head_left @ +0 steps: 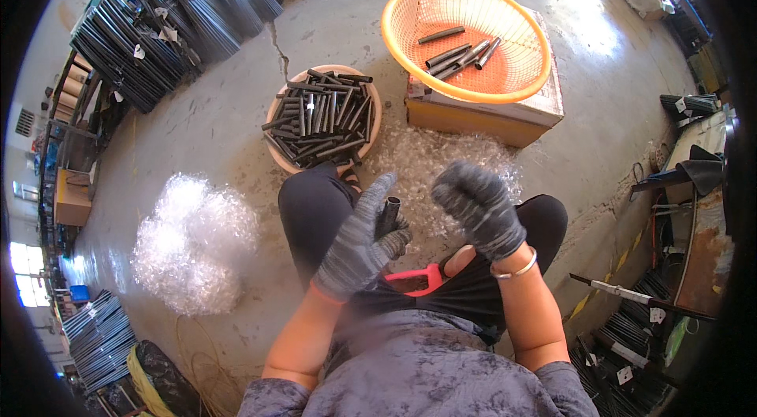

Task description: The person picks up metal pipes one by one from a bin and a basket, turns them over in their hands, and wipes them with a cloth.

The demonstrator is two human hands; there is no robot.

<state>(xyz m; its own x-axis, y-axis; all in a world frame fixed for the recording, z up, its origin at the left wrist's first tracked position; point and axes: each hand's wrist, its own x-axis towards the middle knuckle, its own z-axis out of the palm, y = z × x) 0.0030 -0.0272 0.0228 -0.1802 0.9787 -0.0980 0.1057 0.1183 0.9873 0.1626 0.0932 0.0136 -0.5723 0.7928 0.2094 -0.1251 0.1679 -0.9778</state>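
Note:
My left hand (pixel 367 240), in a grey knit glove, is closed around a short dark metal tube (pixel 389 214) with its open end pointing up. To its right, my gloved right hand (pixel 479 208) is raised with the fingers curled in; whatever they may hold is hidden. The hands are apart, above my lap. Beyond them on the left, a round pale-orange basin (pixel 375 129) is heaped with many dark tubes (pixel 323 113). Farther right, an orange plastic colander basket (pixel 520 62) holds several similar tubes (pixel 461 57).
The orange basket rests on a cardboard box (pixel 473 122). Crumpled clear plastic wrap (pixel 193 243) lies on the floor at left, with more (pixel 434 169) beyond my hands. A pink looped object (pixel 422 281) is between my legs. Bundled dark rods (pixel 142 42) stand far left.

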